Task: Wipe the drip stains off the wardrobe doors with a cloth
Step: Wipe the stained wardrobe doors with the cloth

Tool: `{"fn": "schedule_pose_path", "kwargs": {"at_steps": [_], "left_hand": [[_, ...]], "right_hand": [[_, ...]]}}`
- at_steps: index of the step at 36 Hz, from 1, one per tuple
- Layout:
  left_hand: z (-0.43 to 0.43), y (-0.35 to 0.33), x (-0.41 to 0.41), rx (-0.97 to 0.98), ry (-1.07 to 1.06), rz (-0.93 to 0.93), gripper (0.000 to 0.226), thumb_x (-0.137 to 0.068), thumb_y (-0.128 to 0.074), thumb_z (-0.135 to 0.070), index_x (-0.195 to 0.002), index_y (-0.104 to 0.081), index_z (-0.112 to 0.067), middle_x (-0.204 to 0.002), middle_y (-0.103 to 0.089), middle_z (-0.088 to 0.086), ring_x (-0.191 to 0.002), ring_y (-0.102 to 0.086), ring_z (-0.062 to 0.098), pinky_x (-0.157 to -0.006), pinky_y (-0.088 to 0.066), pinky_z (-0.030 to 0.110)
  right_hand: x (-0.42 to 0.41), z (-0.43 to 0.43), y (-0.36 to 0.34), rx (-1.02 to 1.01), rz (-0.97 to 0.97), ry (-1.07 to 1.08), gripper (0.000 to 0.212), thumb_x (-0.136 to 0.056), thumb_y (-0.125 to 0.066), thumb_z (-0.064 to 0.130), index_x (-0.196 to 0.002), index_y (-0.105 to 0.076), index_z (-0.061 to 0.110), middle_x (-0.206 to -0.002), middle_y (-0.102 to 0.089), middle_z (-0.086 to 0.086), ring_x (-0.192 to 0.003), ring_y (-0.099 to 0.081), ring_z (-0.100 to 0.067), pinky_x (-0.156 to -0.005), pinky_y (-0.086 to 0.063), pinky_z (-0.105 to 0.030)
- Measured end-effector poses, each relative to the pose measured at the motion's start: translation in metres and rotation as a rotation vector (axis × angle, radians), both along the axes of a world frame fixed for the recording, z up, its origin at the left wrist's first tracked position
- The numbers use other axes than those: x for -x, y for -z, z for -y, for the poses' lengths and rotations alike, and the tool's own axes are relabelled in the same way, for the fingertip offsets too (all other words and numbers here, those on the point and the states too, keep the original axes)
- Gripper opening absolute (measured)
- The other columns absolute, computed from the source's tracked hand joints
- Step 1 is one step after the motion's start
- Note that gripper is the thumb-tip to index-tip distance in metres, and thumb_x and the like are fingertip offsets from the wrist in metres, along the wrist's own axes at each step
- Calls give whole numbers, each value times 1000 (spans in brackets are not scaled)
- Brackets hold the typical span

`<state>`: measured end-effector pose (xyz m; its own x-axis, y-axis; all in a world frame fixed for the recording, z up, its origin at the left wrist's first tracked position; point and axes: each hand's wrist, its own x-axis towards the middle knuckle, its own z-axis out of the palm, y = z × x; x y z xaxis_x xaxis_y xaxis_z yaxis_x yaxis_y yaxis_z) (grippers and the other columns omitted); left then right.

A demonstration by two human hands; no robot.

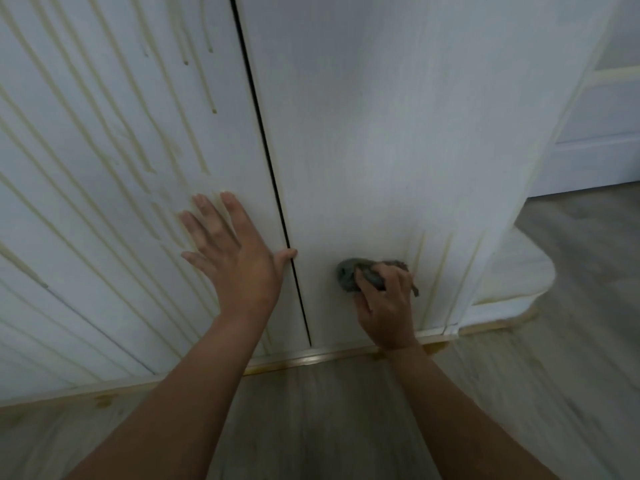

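Two white wardrobe doors fill the view, split by a dark vertical gap. The left door carries several long yellowish drip stains running down it. The right door looks mostly plain, with a few drip streaks low at its right side. My left hand lies flat on the left door, fingers spread, thumb at the gap. My right hand grips a bunched grey cloth and presses it on the lower right door, just left of those streaks.
Grey wood-look floor lies below the doors, with yellowish spots along the base strip. A pale mat or cushion with a stained edge sits on the floor at the wardrobe's right corner. A white wall and skirting are at the far right.
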<state>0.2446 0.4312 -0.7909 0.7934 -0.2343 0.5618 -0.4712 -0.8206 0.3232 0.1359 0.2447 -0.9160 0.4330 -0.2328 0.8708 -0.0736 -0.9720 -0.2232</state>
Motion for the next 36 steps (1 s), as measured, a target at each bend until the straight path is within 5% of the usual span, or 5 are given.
{"fn": "schedule_pose_path", "kwargs": {"at_steps": [4,10,22,32,36], "left_hand": [[0,1,-3,-1,3,21,147,-70,-82,-64,-157,27,-15,-165,11,33,-151,9,56,-107,-12,86],[0,2,-3,2,13,33,144,-70,-80,-65,-159,21,-15,-165,12,33,-151,10,56,-107,-12,86],[-1,1,0,-1,-7,31,147,-67,-84,-63,-159,21,-15,-165,7,34,-151,6,57,-105,-15,87],[2,1,-1,-4,-12,44,145,-65,-84,-64,-160,14,-14,-166,3,33,-151,2,57,-105,-16,86],[1,2,-2,-10,-12,39,145,-66,-83,-65,-160,14,-14,-166,5,33,-151,3,57,-105,-17,87]], "right_hand": [[-4,3,-23,11,67,-1,16,-90,-73,-1,-105,-77,1,-107,-62,-20,-94,-58,-41,-86,-50,-48],[-15,2,-73,43,231,14,17,-88,-73,-6,-104,-78,-1,-101,-66,-25,-94,-61,-40,-99,-42,-35],[17,2,41,-75,-234,-12,22,-87,-57,2,-86,-79,4,-99,-66,-18,-98,-53,-35,-70,-58,-46],[26,33,-115,-86,395,78,24,-82,-66,-13,-95,-79,3,-99,-66,-21,-91,-61,-40,-78,-52,-46],[27,62,-150,-82,412,97,34,-76,-62,-17,-100,-77,2,-110,-64,-23,-102,-60,-38,-84,-52,-43]]}}
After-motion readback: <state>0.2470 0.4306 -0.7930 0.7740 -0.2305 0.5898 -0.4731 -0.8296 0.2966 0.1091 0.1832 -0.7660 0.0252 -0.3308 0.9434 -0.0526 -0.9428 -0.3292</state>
